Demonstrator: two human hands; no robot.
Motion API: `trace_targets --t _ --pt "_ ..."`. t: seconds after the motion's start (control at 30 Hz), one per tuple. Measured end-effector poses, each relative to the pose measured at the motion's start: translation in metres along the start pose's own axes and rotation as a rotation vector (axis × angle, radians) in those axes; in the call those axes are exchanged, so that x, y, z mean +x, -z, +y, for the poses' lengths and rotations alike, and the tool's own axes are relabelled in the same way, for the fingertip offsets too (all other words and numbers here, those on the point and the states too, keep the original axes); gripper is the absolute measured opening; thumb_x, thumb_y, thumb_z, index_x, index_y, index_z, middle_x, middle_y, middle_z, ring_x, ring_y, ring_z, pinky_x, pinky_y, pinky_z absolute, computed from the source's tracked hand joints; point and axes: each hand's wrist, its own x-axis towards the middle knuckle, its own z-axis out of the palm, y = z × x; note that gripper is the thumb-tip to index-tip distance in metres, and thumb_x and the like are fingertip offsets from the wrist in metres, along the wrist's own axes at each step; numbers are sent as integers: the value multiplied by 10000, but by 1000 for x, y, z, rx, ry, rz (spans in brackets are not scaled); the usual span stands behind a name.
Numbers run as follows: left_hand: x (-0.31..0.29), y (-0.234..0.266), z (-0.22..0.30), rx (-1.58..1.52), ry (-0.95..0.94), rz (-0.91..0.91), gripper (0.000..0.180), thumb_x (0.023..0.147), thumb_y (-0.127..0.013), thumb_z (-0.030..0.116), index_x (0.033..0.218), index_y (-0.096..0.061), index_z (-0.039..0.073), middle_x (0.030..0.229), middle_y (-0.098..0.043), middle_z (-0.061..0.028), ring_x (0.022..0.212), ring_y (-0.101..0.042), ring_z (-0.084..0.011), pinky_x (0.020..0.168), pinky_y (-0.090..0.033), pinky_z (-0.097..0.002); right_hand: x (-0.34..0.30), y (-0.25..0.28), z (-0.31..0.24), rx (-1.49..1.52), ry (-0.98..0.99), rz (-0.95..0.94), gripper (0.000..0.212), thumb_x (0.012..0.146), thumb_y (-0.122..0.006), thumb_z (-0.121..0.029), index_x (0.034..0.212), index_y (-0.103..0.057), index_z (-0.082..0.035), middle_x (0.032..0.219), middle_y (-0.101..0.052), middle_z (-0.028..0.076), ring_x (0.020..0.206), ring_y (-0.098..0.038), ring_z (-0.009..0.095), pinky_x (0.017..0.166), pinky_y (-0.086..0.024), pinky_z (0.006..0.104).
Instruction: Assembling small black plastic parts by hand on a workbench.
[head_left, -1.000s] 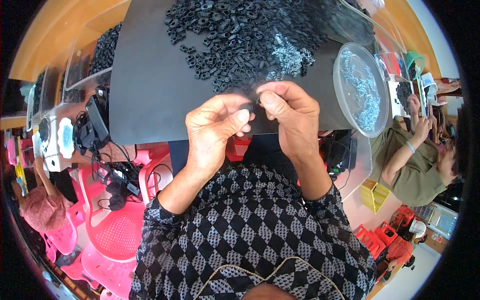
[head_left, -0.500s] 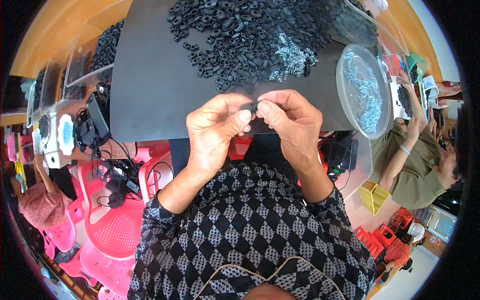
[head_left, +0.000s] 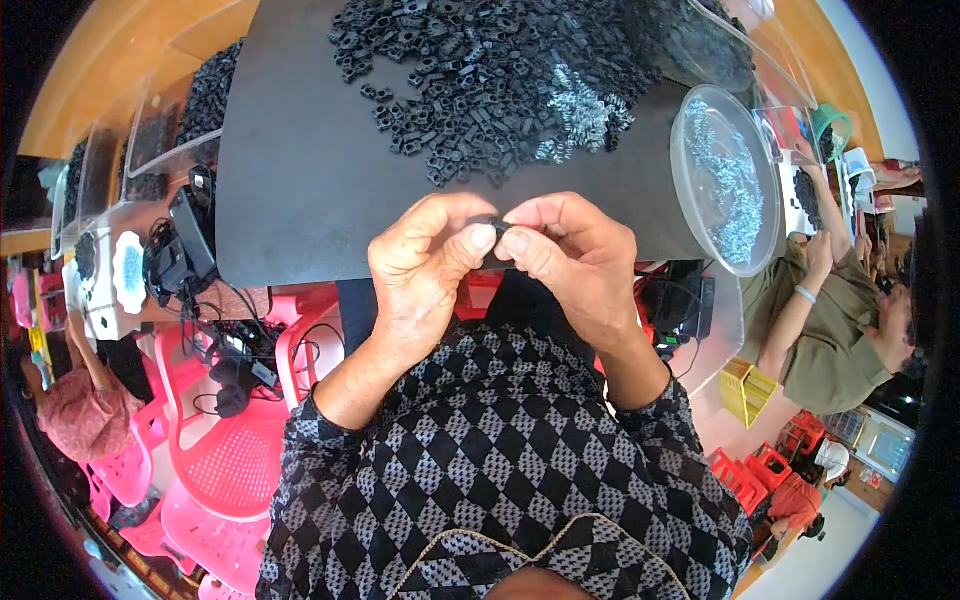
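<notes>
Now the right hand (head_left: 580,252), fingertips pinched, has drawn against the pinching left hand (head_left: 418,262); both apparently grip one small black part (head_left: 498,226) over the black table's (head_left: 300,205) near side.

– What sort of place can be seen?
– A workshop: small black plastic parts (head_left: 450,90) are heaped on a dark table (head_left: 290,200), and metal springs (head_left: 738,200) are held in a round tray (head_left: 682,170).
– Is it shared?
– Yes, a green shirt (head_left: 825,350) and a pink top (head_left: 90,415) are worn by people (head_left: 785,335) nearby.
</notes>
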Motion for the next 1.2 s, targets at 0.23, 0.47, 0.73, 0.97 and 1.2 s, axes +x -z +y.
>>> trace_targets --t 0.23,0.47,0.73,0.97,1.2 --pt "0 3 2 103 -35 -89 105 831 -637 34 922 -634 -20 839 -601 -39 729 -562 -89 646 -459 -215 1 4 2 -12 -54 14 98 814 -645 -34 891 -609 15 768 -629 16 671 -570 47 593 -470 194" --pt "-2 5 2 199 -5 -66 131 782 -628 -34 910 -644 -9 787 -610 -49 700 -570 -120 624 -459 -244 2 3 7 -60 -23 -24 100 829 -590 37 928 -600 33 811 -622 37 741 -574 72 649 -457 194" --pt "-1 2 1 400 -198 -15 124 764 -630 -56 877 -641 -7 763 -621 -73 670 -590 -160 593 -467 -267 -4 0 15 -285 124 8 120 844 -577 37 962 -598 28 839 -617 31 765 -573 70 670 -464 201" --pt "0 2 8 429 -256 -56 103 778 -635 -39 879 -635 -18 757 -617 -74 666 -596 -164 604 -475 -264 0 4 7 -84 29 -17 130 845 -625 -54 955 -612 14 796 -637 18 682 -576 56 602 -476 205" --pt "-1 5 2 528 -325 -64 115 757 -653 -21 869 -632 -2 719 -597 -88 623 -591 -200 557 -457 -294 0 9 14 -218 104 -91 113 819 -636 -41 907 -599 19 733 -621 39 616 -570 99 543 -456 258"
